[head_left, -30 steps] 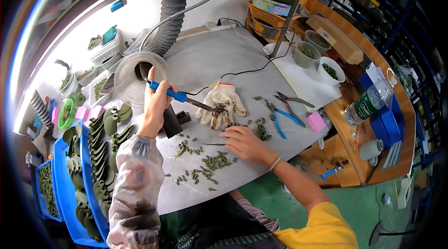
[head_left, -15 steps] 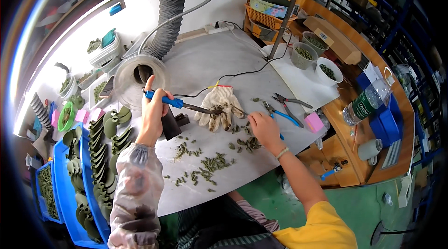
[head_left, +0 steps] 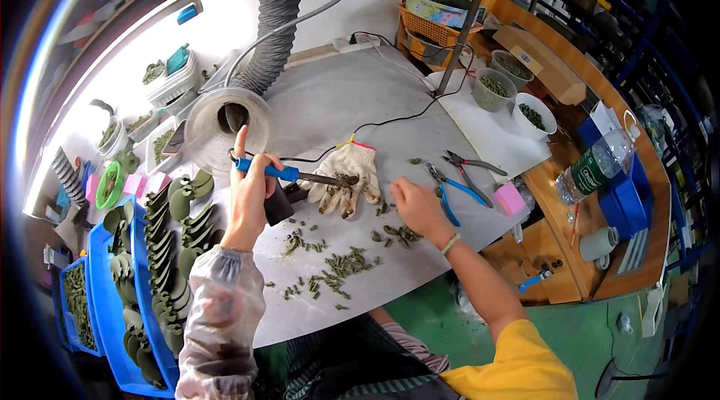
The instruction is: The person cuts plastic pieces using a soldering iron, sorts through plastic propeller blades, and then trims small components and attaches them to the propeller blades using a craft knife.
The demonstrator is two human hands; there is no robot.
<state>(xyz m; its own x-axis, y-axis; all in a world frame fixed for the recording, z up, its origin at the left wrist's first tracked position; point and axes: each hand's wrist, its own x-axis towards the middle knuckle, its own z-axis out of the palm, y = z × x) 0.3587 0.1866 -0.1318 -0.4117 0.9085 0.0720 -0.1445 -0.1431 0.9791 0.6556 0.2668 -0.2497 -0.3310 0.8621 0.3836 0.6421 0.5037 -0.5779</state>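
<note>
In my left hand (head_left: 253,186) is a soldering iron (head_left: 283,172) with a blue handle, its index finger raised. The iron's dark shaft points right, over a stained white work glove (head_left: 361,161) lying on the table; dark crumbs sit on the glove around the tip. My right hand (head_left: 418,209) is closed, fingertips pinched, to the right of the glove; what it holds, if anything, is hidden. Small green curled pieces (head_left: 341,269) are scattered in front of the glove. Blue-handled pliers (head_left: 457,186) and cutters with dark red handles (head_left: 480,164) lie beyond my right hand.
A clear tub (head_left: 259,118) at a grey duct hose (head_left: 279,25) stands behind my left hand. Blue trays (head_left: 112,310) with dark green curved parts stand at left. A pink block (head_left: 510,199), bottle (head_left: 592,167) and tubs of green pieces (head_left: 491,94) are at right. A black cord (head_left: 409,116) crosses the table.
My right hand has drawn slightly left and up, and the thin piece that showed between its fingers and the iron's tip no longer shows. The iron stays over the glove.
</note>
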